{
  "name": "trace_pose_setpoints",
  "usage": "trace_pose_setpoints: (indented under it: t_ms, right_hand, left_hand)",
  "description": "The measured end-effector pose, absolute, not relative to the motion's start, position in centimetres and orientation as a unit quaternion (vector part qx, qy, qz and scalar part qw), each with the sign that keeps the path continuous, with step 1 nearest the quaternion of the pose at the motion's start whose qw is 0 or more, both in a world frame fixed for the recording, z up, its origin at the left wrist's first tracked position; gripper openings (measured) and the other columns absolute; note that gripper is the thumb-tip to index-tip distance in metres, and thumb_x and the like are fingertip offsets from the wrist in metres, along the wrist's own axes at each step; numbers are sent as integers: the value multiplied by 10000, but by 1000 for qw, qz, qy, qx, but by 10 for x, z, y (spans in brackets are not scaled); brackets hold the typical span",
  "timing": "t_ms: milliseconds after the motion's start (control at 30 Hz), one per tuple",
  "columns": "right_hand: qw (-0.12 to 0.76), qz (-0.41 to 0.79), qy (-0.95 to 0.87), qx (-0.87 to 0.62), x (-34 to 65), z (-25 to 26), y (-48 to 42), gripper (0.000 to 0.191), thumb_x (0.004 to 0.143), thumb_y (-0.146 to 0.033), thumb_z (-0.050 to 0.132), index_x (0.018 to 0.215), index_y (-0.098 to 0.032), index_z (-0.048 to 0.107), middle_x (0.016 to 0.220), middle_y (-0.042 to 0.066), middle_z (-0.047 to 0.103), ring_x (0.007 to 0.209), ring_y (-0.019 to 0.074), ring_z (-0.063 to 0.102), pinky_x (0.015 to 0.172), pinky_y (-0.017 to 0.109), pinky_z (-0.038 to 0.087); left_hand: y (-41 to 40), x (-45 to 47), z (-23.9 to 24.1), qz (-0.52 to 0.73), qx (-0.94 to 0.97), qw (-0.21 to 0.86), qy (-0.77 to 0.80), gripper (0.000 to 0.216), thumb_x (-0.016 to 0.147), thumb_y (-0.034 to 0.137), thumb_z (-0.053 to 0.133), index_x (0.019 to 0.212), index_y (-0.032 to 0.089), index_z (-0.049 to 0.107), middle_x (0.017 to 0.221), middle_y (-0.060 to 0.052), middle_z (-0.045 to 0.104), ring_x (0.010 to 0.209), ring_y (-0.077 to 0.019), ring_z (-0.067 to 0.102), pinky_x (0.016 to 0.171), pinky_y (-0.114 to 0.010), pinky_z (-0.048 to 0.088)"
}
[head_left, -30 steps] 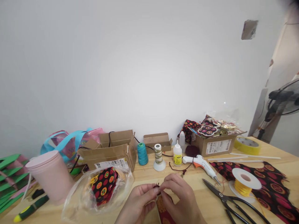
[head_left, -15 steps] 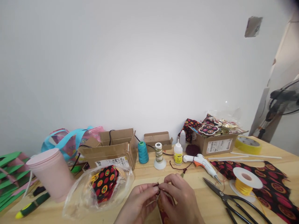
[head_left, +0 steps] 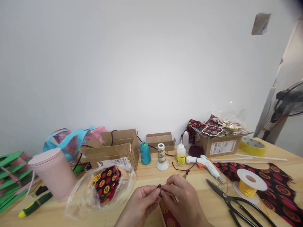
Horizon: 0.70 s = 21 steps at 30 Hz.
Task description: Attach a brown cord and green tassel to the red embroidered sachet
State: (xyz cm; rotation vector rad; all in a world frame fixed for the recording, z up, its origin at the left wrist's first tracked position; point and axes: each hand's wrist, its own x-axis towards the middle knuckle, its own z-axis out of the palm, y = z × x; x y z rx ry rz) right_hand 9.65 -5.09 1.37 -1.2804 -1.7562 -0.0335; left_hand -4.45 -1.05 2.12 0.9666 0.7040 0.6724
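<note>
My left hand (head_left: 139,205) and right hand (head_left: 182,201) both pinch the small dark-red knotted cord (head_left: 160,188) atop the red patterned fabric pouch (head_left: 167,211), low over the pale wooden table (head_left: 203,201). It looks light, soft and limp, so fingertip pinches right at the knot suit it.

The counter (head_left: 208,201) was pale, matt wood. The scissors (head_left: 233,201) were dark, dull metal. The bag (head_left: 99,192) at nine o'clock of the hands was glossy clear plastic over printed cloth. The boxes (head_left: 113,151) were matt brown cardboard; the cup (head_left: 54,173) was smooth pink plastic.
</note>
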Motion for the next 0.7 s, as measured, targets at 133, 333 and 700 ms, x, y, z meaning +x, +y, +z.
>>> trace_pose_setpoints:
  t_ms: [133,333,700]
  right_hand:
    - [453,-11,-728,-514,99,15,-51,198,788,-186,444,715,-190,628,653,39,533,614,135,462,532,224,346]
    - [481,-10,-711,-513,100,16,-51,185,777,-187,453,681,-172,611,650,36,527,608,130,471,535,219,351]
    - [581,239,-643,-438,106,51,-50,205,775,-257,480,616,-158,563,622,7,488,595,123,442,547,227,353]
  left_hand:
    - [-11,-45,20,321,479,750,325,172,667,228,605,766,107,675,635,-42,605,583,-70,460,565,-167,324]
    - [-13,-42,20,344,466,746,328,167,660,250,605,711,106,672,663,-46,621,555,-61,445,549,-162,323]
    - [-21,-40,49,404,671,530,325,225,707,268,532,888,212,655,733,-41,592,723,-153,509,672,-232,374]
